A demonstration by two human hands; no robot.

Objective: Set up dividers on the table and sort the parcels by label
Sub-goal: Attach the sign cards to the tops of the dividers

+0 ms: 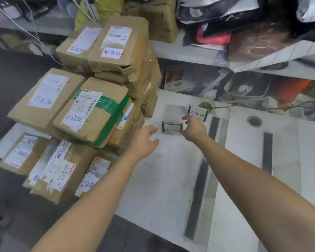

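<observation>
Both our arms reach fwd over the white table [162,188]. L hand [146,138] hangs just left of the small sign stand marked 已完成 [171,126], fingers loosely curled, thumb out, holding nothing. R hand [194,128] is at that stand's right edge, thumb above it and fingers below. The frame is blurred there, so we cannot tell whether it grips the stand or only brackets it. A 2nd stand marked 待处理 [197,113] sits just behind the R hand, twd the back of the table, w/ a plain grey panel [174,112] beside it.

Two long dark divider strips lie flat on the table. One strip [198,197] runs from near the R hand down twd the near edge, w/ a clear panel along it. The other strip [267,153] is further right, well apart, w/ a round hole [254,121] in the tabletop just beyond its far end.

Cardboard parcels are stacked at the table's left end. The top box [116,46] is labelled 异常件. Below it, a plain box [45,95] and a green-taped box [93,113] both read 已完成. The lowest parcels [56,171] carry mixed labels, partly hidden. Behind the table a shelf [189,51] holds bagged goods.
</observation>
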